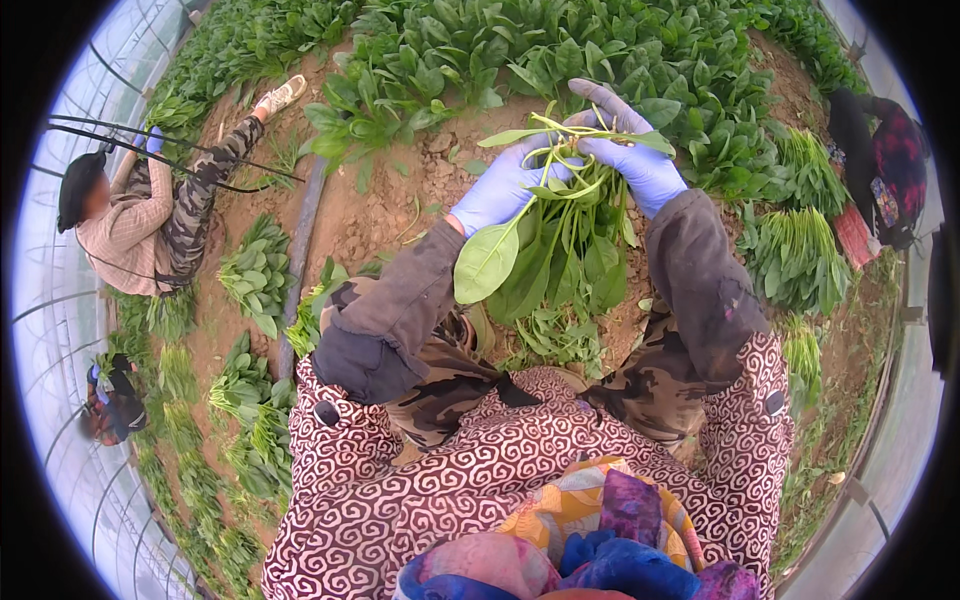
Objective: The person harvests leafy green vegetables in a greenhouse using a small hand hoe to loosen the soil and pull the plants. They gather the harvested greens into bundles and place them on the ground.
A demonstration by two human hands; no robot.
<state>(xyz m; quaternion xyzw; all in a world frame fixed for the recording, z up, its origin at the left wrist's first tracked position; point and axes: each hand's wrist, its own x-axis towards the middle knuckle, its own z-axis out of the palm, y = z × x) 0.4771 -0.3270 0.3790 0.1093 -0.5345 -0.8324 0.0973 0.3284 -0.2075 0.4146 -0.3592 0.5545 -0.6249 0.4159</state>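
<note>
A bunch of leafy greens, seemingly spinach point(555, 262), hangs leaves-down between my two hands, its stems and root ends uppermost. My left hand point(499, 184), in a thin blue-violet glove, grips the stems from the left. From the right, my right hand point(637, 161) holds the stem ends, its gloved thumb against them and some fingers stretched away. A few stems lie crosswise over the top, and one broad leaf point(486, 262) sticks out to the lower left. Loose trimmed leaves point(559, 337) lie on the soil below, between my legs.
Growing spinach plants point(525, 45) fill the bed ahead. Cut bunches stand at my right point(799, 255) and left point(256, 274). A dark pipe or strip point(304, 247) runs along the soil. One person point(142, 210) sits at left; others work at far right point(881, 165) and lower left point(112, 397).
</note>
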